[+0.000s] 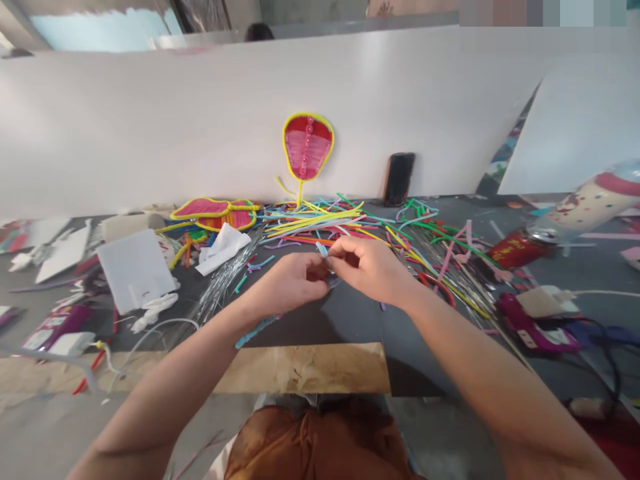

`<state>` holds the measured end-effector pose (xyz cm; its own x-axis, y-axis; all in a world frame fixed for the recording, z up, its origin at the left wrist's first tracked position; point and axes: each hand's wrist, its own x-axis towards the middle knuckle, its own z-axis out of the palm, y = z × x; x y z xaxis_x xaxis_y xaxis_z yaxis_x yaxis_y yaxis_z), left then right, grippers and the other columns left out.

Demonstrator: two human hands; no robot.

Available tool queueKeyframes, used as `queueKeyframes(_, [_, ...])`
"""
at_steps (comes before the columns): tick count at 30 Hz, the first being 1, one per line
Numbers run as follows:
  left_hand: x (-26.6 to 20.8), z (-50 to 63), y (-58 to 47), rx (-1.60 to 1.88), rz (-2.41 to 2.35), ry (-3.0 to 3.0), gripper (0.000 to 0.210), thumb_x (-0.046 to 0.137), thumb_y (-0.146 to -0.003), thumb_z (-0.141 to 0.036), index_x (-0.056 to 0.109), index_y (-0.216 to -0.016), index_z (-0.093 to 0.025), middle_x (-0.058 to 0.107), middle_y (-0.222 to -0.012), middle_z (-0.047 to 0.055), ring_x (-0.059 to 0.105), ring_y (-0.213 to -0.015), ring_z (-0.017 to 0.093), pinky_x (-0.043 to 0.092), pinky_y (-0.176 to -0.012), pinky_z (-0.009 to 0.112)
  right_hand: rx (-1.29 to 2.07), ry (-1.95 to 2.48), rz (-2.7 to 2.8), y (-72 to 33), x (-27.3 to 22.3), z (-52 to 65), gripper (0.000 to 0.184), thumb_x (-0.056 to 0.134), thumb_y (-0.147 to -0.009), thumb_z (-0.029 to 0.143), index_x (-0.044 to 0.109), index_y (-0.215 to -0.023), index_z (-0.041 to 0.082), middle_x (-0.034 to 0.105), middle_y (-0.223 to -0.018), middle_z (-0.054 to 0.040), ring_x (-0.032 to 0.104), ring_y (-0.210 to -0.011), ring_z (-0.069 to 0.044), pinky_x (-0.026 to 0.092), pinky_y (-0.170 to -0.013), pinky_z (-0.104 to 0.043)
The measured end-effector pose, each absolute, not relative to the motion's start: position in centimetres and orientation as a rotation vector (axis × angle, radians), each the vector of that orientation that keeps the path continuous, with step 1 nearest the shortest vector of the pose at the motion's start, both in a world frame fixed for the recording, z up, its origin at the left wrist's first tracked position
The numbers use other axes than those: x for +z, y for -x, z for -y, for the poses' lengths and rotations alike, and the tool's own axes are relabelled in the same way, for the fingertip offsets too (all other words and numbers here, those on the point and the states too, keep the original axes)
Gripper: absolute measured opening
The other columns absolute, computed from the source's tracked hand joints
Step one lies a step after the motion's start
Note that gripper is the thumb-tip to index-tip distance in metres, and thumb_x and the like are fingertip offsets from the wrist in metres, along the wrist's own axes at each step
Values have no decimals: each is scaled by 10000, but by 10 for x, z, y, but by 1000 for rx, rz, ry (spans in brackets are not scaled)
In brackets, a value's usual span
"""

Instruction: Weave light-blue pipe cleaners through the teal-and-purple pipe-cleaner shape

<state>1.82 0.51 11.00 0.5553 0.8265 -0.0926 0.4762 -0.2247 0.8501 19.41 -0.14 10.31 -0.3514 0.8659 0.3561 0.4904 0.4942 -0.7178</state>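
Note:
My left hand (pixel 293 283) and my right hand (pixel 367 267) meet over the dark table, fingertips pinched together. A short loop of light-blue pipe cleaner (pixel 321 249) sticks up between the fingertips, and both hands grip it. Below my left wrist shows a twisted light-blue strand (pixel 256 332); whether it joins the piece in my fingers is hidden. Just beyond the hands lies a pile of loose pipe cleaners (pixel 315 223) in yellow, blue, red and green. Behind it a pink and red fan shape with a yellow edge (pixel 309 148) leans on the white panel.
A black phone (pixel 399 179) leans against the panel. Silver strands (pixel 227 277), white paper (pixel 136 270) and yellow-edged pink shapes (pixel 215 212) lie left. On the right are a red can (pixel 520 247), a patterned bottle (pixel 590 200) and a purple power strip (pixel 535 327) with cables.

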Motion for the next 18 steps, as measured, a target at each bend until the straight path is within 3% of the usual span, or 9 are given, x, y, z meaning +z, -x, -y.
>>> queueKeyframes(3, [120, -9, -10, 585, -1003, -1542, 277, 645, -691, -187, 671, -962, -138, 692, -812, 20, 633, -732, 151, 507, -680, 265, 583, 1078, 1938, -197, 115, -4, 174, 509, -881, 325, 614, -877, 186, 651, -768, -4, 558, -623, -113, 421, -583, -227])
queueKeyframes(5, [121, -10, -3, 656, -957, -1288, 294, 681, -689, -176, 671, -981, -136, 700, -791, 26, 651, -712, 143, 532, -692, 275, 481, 1023, 1967, -201, 118, -6, 178, 505, -893, 329, 621, -924, 199, 670, -870, -33, 603, -789, -160, 461, -723, -281])
queueKeyframes(8, [113, -10, 6, 720, -855, -1018, 278, 718, -685, -160, 674, -957, -119, 709, -782, 47, 669, -682, 136, 562, -701, 276, 426, 936, 2056, -207, 113, -7, 167, 514, -894, 288, 626, -997, 217, 672, -1026, -51, 586, -1014, -204, 426, -911, -359])
queueKeyframes(11, [101, -10, 10, 720, -835, -895, 266, 737, -680, -161, 686, -936, -108, 715, -769, 63, 676, -654, 132, 572, -693, 260, 590, 985, 2024, -209, 98, -9, 204, 516, -897, 299, 617, -1055, 220, 675, -1055, -42, 614, -982, -187, 458, -864, -315])
queueKeyframes(18, [78, -20, 6, 560, -844, -1046, 313, 712, -727, -268, 701, -992, -103, 716, -755, 83, 666, -650, 149, 556, -625, 265, 885, 1021, 1976, -208, 71, -8, 175, 501, -899, 259, 660, -950, 208, 694, -923, -15, 631, -843, -144, 464, -753, -244])
